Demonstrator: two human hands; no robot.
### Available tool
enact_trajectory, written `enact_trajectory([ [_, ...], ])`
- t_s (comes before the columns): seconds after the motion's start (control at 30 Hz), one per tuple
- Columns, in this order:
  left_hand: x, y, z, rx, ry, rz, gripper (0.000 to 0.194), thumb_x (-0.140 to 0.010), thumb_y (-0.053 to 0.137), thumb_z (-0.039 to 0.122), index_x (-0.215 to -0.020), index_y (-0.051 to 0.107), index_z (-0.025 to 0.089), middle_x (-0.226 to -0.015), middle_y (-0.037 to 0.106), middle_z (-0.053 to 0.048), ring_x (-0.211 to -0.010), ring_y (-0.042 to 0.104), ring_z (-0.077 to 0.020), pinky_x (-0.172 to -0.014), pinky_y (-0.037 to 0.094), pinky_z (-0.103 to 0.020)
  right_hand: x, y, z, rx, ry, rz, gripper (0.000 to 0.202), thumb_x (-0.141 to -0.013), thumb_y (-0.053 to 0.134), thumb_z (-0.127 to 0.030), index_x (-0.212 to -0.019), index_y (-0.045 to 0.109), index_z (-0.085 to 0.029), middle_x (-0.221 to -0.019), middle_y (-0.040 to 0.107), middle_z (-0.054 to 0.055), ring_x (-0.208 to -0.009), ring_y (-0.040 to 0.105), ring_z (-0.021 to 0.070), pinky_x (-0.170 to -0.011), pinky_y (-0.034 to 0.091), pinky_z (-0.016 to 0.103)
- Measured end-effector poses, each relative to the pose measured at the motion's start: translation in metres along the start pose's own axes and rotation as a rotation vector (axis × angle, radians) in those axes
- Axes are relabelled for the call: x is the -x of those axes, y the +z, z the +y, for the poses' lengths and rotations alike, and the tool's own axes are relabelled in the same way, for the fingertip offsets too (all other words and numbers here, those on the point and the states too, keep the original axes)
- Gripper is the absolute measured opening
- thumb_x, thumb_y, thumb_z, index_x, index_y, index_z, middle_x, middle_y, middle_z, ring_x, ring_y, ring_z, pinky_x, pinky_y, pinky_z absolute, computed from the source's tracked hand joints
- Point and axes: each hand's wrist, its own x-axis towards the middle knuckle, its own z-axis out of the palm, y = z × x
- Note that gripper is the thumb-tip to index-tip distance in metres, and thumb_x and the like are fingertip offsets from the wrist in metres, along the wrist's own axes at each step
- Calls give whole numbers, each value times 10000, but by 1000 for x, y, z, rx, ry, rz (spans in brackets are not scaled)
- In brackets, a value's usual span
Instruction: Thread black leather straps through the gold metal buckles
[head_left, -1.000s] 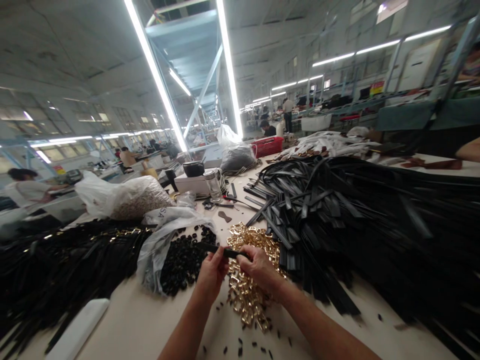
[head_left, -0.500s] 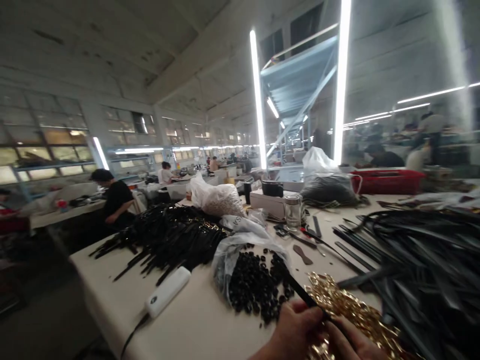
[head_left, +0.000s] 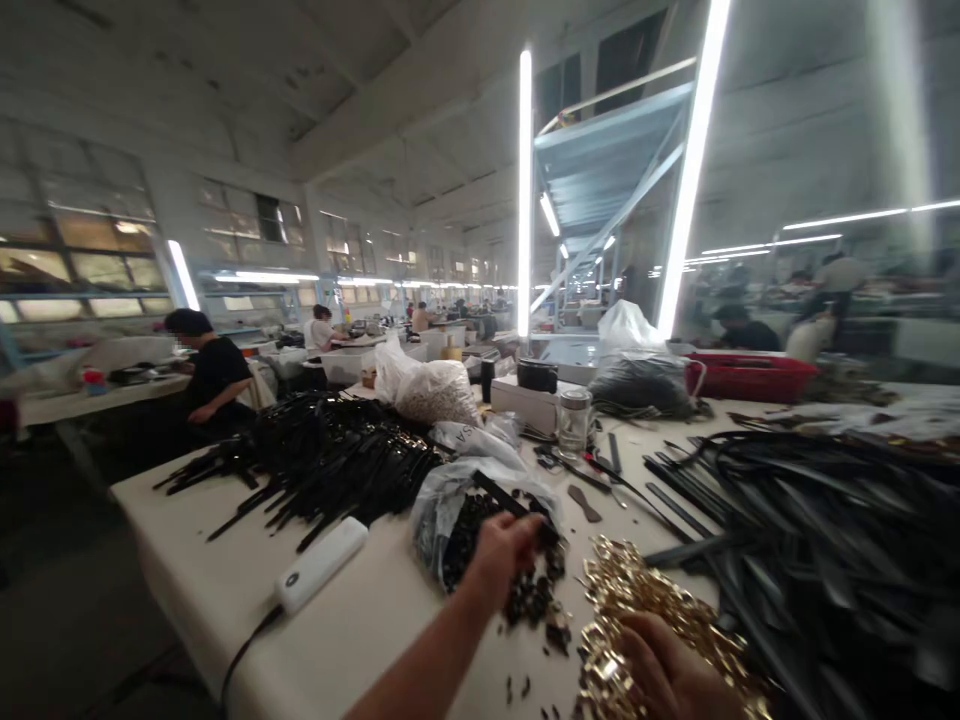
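Note:
My left hand is closed on a black strap, holding it over an open plastic bag. Small black rings spill from that bag onto the table, just under the hand. At the bottom right, my right hand reaches into a heap of gold metal buckles. Its fingers are bent and pressed together at the near edge of the heap; the fingertips are partly hidden, so I cannot make out what is between them.
Finished-looking black straps lie piled at the left, behind a white corded device. Long black strips cover the right side. A glass jar, a red basket and stuffed plastic bags stand farther back. Another person sits left.
Both hands were together on the strap. The left hand has carried it left over the bag of rings, while the right hand has let go and lowered to the gold buckles.

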Motion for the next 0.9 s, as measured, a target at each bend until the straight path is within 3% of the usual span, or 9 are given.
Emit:
enact_trajectory([
  [0.1, -36, -35, 51, 70, 47, 130, 257, -625, 777, 226, -575, 531, 166, -501, 541, 41, -394, 454, -58, -391, 358, -163, 7, -1, -10, 69, -43, 35, 326, -899, 415, -468, -910, 649, -242, -842, 716, 38, -780, 668, 214, -704, 490, 284],
  [0.2, -77, -72, 79, 122, 90, 265, 168, -766, 652, 170, -689, 503, 163, -584, 583, 46, -436, 517, -46, -414, 392, -118, 10, 2, -16, 104, -46, 25, 273, -915, 425, -382, -920, 640, -215, -824, 700, 38, -756, 648, 192, -703, 453, 268],
  [0.27, -93, -92, 82, 136, 102, 301, 106, -835, 554, 137, -748, 498, 161, -625, 599, 33, -486, 576, -61, -443, 434, -121, 10, 3, -19, 117, -37, 27, 243, -914, 442, -352, -921, 635, -206, -809, 691, 33, -741, 636, 179, -690, 434, 254],
  [0.37, -90, -105, 65, 151, 136, 333, 106, -835, 524, 77, -863, 501, 176, -666, 603, 41, -525, 612, -73, -455, 458, -125, 12, 2, -22, 122, -36, 34, 200, -911, 467, -316, -901, 631, -203, -797, 681, 21, -733, 624, 162, -676, 414, 235],
  [0.47, -65, -87, 34, 133, 173, 257, 241, -814, 550, 77, -1017, 526, 204, -787, 641, 28, -587, 637, -73, -488, 474, -126, 15, 2, -23, 129, -45, 44, 178, -909, 483, -289, -893, 639, -203, -798, 679, 15, -737, 620, 153, -681, 410, 229],
  [0.6, -8, -33, -10, 40, 108, 3, 426, -765, 649, 201, -1174, 532, 227, -974, 663, -19, -670, 660, -96, -516, 473, -139, 15, 3, -21, 114, -48, 52, 173, -908, 494, -274, -902, 652, -204, -800, 681, 13, -740, 620, 153, -691, 424, 231],
  [0.7, 32, 1, -43, -52, 94, -193, 508, -757, 679, 315, -1230, 517, 228, -1001, 675, -29, -693, 654, -140, -558, 495, -201, 15, 4, -17, 100, -65, 83, 169, -900, 500, -265, -889, 658, -204, -782, 677, 14, -725, 617, 156, -674, 432, 236],
  [0.8, 54, 14, -73, -177, 177, -331, 459, -744, 691, 365, -1175, 574, 259, -966, 695, -4, -651, 630, -169, -577, 505, -259, 13, 2, -15, 53, -99, 147, 172, -899, 497, -264, -907, 657, -203, -787, 678, 22, -707, 616, 156, -655, 445, 242],
  [0.9, 55, 10, -94, -278, 223, -399, 386, -732, 686, 418, -1087, 634, 277, -865, 710, 15, -615, 625, -181, -582, 517, -276, 12, -6, -25, -62, -127, 265, 162, -892, 513, -278, -932, 649, -202, -796, 676, 26, -697, 617, 154, -657, 474, 254],
])
